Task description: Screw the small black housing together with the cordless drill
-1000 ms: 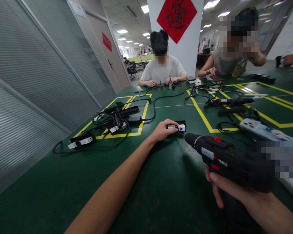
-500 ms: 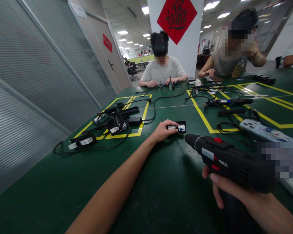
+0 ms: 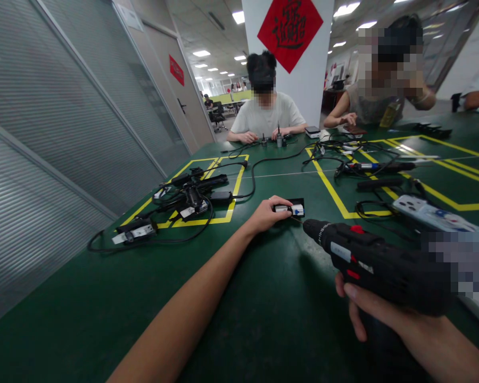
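Note:
My left hand [image 3: 265, 215] reaches forward and grips a small black device with a white label [image 3: 292, 208] lying on the green table [image 3: 239, 298]. My right hand [image 3: 367, 311] is wrapped round the grip of a black electric screwdriver [image 3: 377, 263] with red buttons. Its chuck points at the small device, and a thin bit nearly touches it. The fingers of my right hand curl under the tool's body.
Black adapters and tangled cables [image 3: 183, 199] lie inside a yellow-taped square to the left. More cables and a long dark bar [image 3: 379, 182] sit at the right. Two other people sit at the far side of the table. A glass partition runs along the left.

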### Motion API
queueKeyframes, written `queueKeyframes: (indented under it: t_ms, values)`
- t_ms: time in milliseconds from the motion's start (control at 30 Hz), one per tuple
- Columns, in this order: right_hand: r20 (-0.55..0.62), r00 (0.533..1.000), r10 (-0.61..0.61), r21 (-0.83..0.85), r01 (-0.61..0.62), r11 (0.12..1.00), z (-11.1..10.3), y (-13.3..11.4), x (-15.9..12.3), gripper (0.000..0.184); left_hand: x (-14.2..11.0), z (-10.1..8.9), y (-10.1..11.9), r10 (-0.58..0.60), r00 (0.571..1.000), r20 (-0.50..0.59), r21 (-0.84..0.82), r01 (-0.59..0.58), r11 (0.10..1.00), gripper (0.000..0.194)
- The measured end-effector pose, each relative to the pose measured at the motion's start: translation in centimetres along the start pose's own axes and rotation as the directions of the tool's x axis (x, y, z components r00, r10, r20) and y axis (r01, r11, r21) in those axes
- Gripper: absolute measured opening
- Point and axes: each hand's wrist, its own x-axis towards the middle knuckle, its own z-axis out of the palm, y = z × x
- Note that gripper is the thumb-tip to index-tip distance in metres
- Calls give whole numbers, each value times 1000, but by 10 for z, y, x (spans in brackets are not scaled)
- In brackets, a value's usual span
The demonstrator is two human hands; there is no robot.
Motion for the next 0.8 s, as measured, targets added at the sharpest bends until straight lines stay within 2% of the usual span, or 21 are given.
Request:
queueKeyframes:
  t_ms: [133,267,433,567,700,800]
  values:
    - [-3,1000,6,14,-6,1000,1,0,-1,19,0,0,0,6,1000,-1,-11,-6,1000,32]
    - [-41,999,2,31,-1,1000,2,-3,-1,33,0,0,1,4,1000,1,-28,-4,1000,31]
    - [-27,999,40,36,-39,999,3,-8,-2,34,0,0,1,4,1000,3,-27,-4,1000,31]
    - [-53,997,57,60,-54,997,4,-12,-3,42,0,0,-1,12,1000,-3,-6,-12,1000,31]
    - [-11,997,76,75,-75,994,4,-12,-1,43,1,0,-4,26,1000,-7,-8,-26,1000,31]
    - [9,998,64,48,-65,997,3,-8,0,37,0,0,-4,34,999,-4,-15,-34,999,31]
